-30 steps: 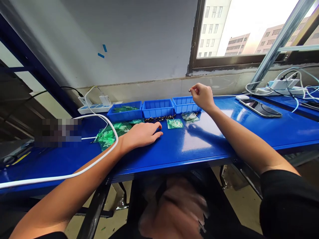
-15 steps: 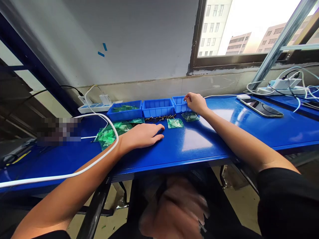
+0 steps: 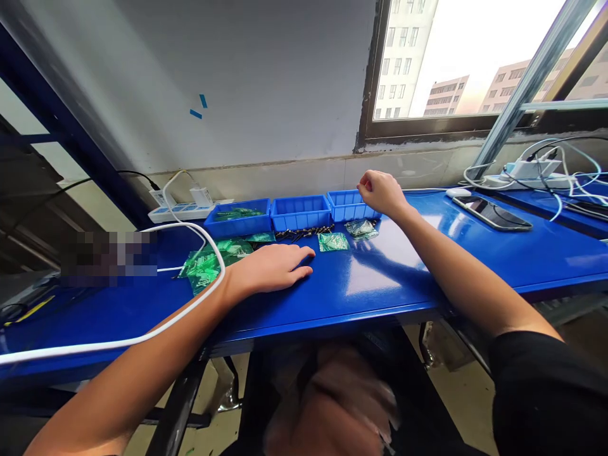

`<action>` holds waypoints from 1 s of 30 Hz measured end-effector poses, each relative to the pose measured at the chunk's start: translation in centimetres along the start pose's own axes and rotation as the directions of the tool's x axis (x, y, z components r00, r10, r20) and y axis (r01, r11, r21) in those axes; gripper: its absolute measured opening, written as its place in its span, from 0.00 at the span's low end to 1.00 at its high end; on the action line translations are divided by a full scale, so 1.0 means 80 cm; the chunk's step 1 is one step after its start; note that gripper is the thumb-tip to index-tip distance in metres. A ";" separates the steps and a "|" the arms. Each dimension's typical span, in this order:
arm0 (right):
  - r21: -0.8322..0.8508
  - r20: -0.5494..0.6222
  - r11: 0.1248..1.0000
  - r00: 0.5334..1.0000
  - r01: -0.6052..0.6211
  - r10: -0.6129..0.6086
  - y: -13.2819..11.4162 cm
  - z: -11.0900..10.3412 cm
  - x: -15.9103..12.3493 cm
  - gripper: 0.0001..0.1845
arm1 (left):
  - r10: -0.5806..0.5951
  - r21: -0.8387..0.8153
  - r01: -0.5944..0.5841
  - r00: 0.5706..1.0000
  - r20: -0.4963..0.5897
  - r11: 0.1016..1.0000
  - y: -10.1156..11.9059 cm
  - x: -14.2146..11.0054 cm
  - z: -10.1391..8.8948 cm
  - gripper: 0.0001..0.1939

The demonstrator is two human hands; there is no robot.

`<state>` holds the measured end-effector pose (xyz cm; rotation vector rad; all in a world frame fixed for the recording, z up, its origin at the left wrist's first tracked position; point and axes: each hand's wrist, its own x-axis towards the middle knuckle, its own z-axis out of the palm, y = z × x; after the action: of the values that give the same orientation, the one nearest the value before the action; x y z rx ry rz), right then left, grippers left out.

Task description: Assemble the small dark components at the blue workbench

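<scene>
My left hand rests on the blue table, palm down, fingers stretched out and holding nothing. My right hand is raised over the right blue bin, its fingers curled together; whatever they hold, if anything, is hidden. A row of small dark screw-like parts lies along the front of the bins. Before the right bin are a small green-printed plastic packet and a clear packet with small contents. More green packets lie beyond my left forearm. The middle blue bin shows its bare inside.
The left blue bin contains green pieces. A white cable loops across my left forearm. Power strips stand at the back left and back right with tangled cables. A phone lies on the right of the table.
My right hand has lifted slightly and shifted right at the right bin; the small dark thing at its fingertips no longer shows. My left hand stays in place. The view has tilted slightly.
</scene>
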<state>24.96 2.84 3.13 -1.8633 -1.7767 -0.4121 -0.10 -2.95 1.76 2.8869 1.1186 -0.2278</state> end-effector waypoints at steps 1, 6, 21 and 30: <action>-0.023 0.035 1.000 0.999 -0.019 0.020 -0.001 -0.007 0.000 0.13 | 0.002 0.000 -0.002 1.000 -0.001 1.000 0.000 0.000 0.000 0.21; -0.209 0.384 0.978 0.922 0.024 0.059 -0.014 -0.023 -0.010 0.14 | 0.002 -0.008 -0.002 1.000 -0.002 1.000 -0.001 -0.001 0.000 0.21; -0.167 0.594 0.951 0.796 0.261 -0.115 -0.040 -0.009 -0.026 0.23 | 0.012 0.004 -0.012 1.000 -0.002 1.000 -0.003 0.000 0.001 0.22; 0.216 0.160 0.961 0.965 0.172 -0.208 -0.030 -0.029 -0.018 0.18 | -0.094 -0.008 0.094 0.992 -0.087 0.996 0.002 0.000 0.001 0.24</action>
<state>22.80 0.33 4.64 -1.6392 -2.0472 -0.1278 -0.02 -3.08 1.64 2.8692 1.2688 -0.1023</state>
